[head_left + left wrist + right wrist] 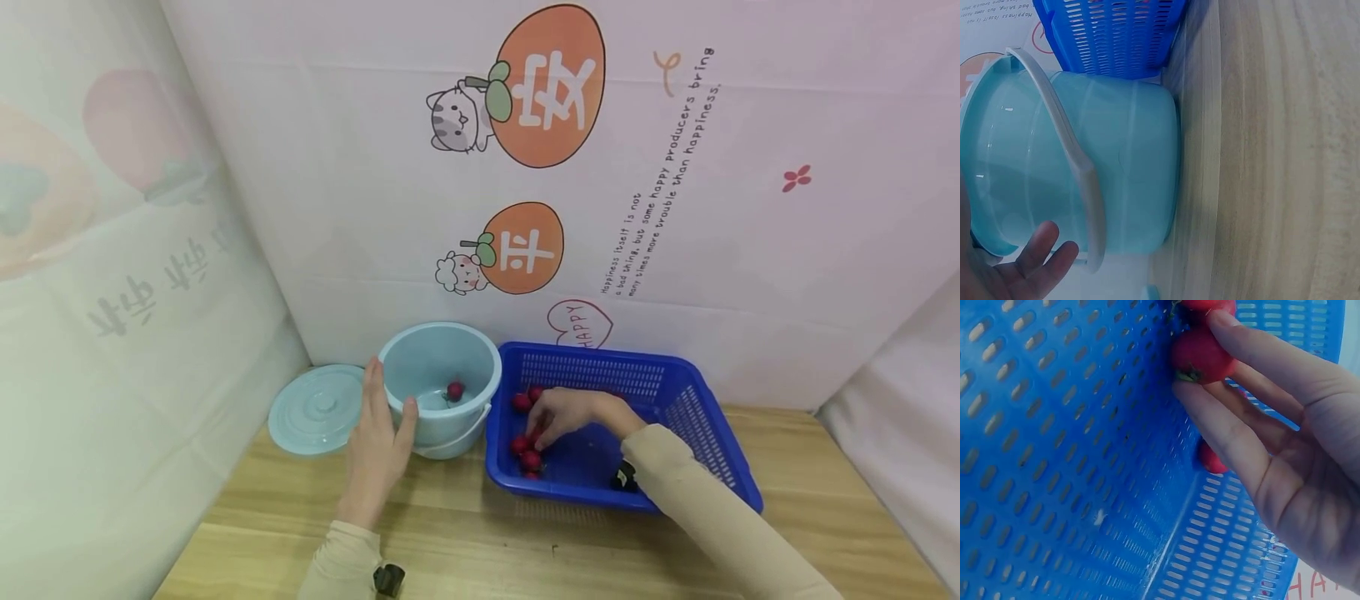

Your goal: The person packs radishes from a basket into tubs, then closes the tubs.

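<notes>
My left hand rests against the near left side of a light blue bucket, fingers extended beside its rim. One red radish lies on the bucket's bottom. In the left wrist view, the bucket's pale handle hangs down along its outside. Inside a blue perforated basket, my right hand reaches down among several radishes at the left end. Thumb and fingers close around a radish in the right wrist view, with another radish behind the fingers.
A round light blue lid lies left of the bucket on the wooden table. The basket stands directly right of the bucket. A printed white cloth hangs behind them, with more cloth at both sides.
</notes>
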Available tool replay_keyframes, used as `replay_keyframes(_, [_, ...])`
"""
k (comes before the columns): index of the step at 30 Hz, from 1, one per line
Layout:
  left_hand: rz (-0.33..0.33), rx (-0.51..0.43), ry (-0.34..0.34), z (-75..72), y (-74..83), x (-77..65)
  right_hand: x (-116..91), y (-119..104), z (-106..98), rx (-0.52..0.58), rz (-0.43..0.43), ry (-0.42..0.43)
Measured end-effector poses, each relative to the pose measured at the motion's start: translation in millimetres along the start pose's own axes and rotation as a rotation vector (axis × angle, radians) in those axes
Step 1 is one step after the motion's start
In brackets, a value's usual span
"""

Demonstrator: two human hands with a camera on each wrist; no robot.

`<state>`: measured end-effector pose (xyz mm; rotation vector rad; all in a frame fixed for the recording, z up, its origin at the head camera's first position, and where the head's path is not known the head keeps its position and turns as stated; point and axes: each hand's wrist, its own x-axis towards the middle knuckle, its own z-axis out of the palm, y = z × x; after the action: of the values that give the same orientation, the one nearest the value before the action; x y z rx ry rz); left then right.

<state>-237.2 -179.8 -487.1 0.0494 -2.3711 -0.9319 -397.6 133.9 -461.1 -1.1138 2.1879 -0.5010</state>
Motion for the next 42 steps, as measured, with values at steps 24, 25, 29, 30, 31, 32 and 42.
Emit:
replay_keyframes(24, [0.0,0.021,0.01,-1.2,-0.1,-1.9,-32,3,-43,0.906,-0.243,0.59])
replay_keyframes(25, [0.001,0.019,0.007,-0.9,0.1,-1.8,-33,3,-42,0.892,-0.236,0.592])
replay_keyframes(29, [0.011,0.015,0.013,-0.5,0.8,-1.6,-32,4,-39,0.793,-0.207,0.594])
replay_keyframes(30, [0.012,0.013,0.013,-0.4,0.4,-1.7,-31,4,-38,0.772,-0.2,0.595])
replay_keyframes(31, [0.011,0.011,0.011,-0.6,0.4,-1.7,-30,4,-38,0.75,-0.196,0.595])
replay_keyframes(32, [0.013,0.01,0.011,-0.8,0.2,-2.0,-28,3,-37,0.744,-0.194,0.593])
replay_keyframes(42, [-0.019,0.011,-0.007,-1.2,0.5,-3.3,-13,-12,-34,0.733,-0.176,0.581])
